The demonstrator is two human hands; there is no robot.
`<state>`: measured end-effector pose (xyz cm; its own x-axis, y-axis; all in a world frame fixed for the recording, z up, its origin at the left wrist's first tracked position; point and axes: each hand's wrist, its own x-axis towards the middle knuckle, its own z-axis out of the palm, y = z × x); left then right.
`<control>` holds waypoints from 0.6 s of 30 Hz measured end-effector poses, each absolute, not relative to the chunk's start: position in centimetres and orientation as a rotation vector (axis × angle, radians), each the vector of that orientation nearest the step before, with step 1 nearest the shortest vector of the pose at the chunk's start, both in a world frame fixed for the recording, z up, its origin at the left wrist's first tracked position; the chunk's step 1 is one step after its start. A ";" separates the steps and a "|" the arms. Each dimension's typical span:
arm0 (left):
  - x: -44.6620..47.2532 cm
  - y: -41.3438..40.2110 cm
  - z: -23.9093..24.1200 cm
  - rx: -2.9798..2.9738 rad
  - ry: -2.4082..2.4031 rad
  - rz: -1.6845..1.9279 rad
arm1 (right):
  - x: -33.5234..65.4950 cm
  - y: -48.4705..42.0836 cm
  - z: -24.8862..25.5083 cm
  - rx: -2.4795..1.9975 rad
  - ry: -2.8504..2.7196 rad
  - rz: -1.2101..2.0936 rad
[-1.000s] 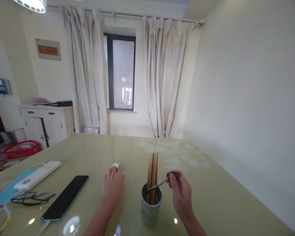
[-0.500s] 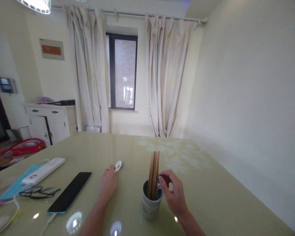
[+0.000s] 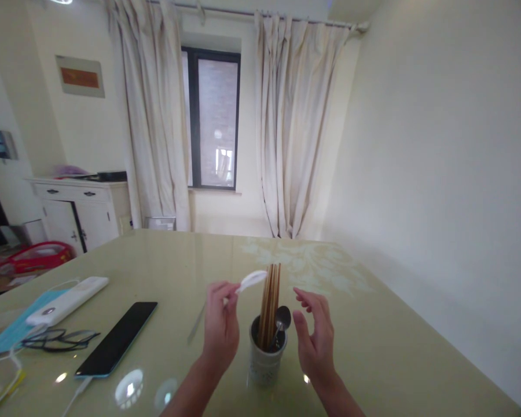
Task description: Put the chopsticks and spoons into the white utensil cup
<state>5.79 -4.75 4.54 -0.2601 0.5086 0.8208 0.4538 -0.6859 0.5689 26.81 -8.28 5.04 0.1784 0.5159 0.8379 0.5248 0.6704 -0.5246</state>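
Observation:
A pale utensil cup (image 3: 264, 364) stands on the yellow-green table (image 3: 395, 353) in front of me. It holds several wooden chopsticks (image 3: 271, 307) and a metal spoon (image 3: 282, 319). My left hand (image 3: 220, 329) is lifted just left of the cup and pinches the handle of a white spoon (image 3: 250, 281), whose bowl hangs beside the chopstick tops. My right hand (image 3: 315, 341) hovers to the right of the cup, fingers apart and curved, holding nothing.
On the left of the table lie a black phone (image 3: 117, 339) on a cable, glasses (image 3: 58, 339), a white power bank (image 3: 67, 300) and a blue mask (image 3: 13, 330). A thin metal piece (image 3: 197, 324) lies left of my left hand. A white cabinet (image 3: 80, 211) stands behind.
My right hand dropped the metal spoon into the cup and drew back open. My left hand picked the white spoon off the table and raised it toward the cup.

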 end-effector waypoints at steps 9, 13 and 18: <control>8.5 -8.3 3.7 2.078 0.791 1.775 | 26.5 -9.0 4.8 -0.755 -1.276 0.084; 7.2 -6.2 4.8 1.815 1.134 1.750 | 27.3 -8.3 5.3 -0.780 -1.207 0.058; 7.2 -4.9 4.2 1.551 1.119 1.408 | 27.6 -8.4 6.2 -0.831 -1.501 -0.039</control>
